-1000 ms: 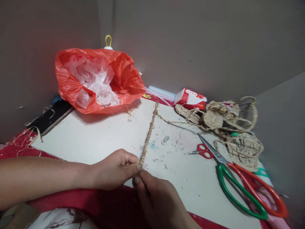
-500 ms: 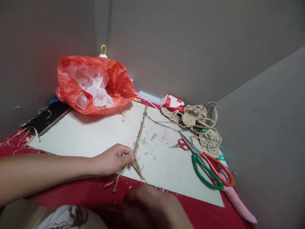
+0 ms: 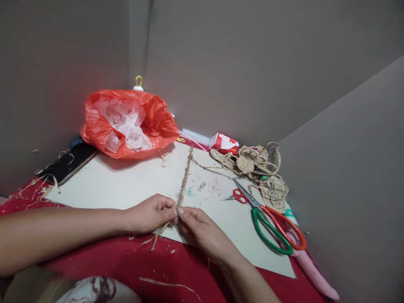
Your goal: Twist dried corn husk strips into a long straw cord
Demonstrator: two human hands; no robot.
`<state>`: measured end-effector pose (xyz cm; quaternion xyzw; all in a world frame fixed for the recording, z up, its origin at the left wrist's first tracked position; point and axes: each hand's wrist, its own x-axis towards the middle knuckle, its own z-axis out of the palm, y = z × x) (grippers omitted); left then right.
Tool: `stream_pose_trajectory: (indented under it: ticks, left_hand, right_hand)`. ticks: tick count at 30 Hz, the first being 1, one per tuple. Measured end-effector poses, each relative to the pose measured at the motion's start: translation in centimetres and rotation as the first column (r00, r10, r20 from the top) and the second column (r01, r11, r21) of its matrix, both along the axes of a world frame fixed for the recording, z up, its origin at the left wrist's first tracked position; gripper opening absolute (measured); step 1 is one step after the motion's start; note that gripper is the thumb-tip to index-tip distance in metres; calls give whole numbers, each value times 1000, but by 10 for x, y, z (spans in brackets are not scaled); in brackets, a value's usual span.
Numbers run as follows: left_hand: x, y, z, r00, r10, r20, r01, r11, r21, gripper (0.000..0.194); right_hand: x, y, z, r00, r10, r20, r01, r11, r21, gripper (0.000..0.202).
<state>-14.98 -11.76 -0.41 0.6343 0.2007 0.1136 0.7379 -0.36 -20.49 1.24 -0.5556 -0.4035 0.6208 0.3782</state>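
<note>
A braided straw cord (image 3: 186,178) runs away from me across the white board (image 3: 142,181). My left hand (image 3: 159,213) is closed in a pinch on its near end, where loose fibre strands (image 3: 155,241) hang over the board's edge. My right hand (image 3: 202,229) meets it there, thumb and fingers pressed together on the same end of the braid. Its fingertips partly hide the strands. From the braid's far tip a thin twisted cord (image 3: 211,167) leads right to coiled straw pieces (image 3: 252,162).
Large scissors (image 3: 273,225) with green and orange handles lie at right beside small red scissors (image 3: 238,196). A red plastic bag (image 3: 158,115) and a black phone (image 3: 71,164) are at left. Behind stands a red tissue pack (image 3: 224,143). Walls close off the back.
My right hand has come up from the near edge to the braid beside my left hand. A loose fibre strand now lies on the red cloth. The view has shifted slightly.
</note>
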Motion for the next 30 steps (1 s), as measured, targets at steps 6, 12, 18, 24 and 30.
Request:
stream_pose_trajectory:
  ticks: [6,12,18,24,30]
  left_hand:
    - [0,2,6,997,-79,-9,80,996,46,32]
    - [-3,8,19,987,-149,-57,155,980,125,27]
    - [-7,14,26,976,-48,-212,145,871,470,29]
    - [-12,-5,27,958,82,-275,183,561,807,28]
    - [-14,-22,17,953,39,-300,294,108,950,21]
  right_hand:
    - [9,-1,-5,974,32,-224,-47,997,-64,41]
    - [4,-2,-9,932,-83,-352,59,995,-78,39]
    - [-1,-6,-11,954,-163,-252,150,986,-70,44]
    - [-14,-10,-12,928,-291,-235,266,955,-130,37]
    - [-24,-13,-13,862,-395,-318,343,916,-209,46]
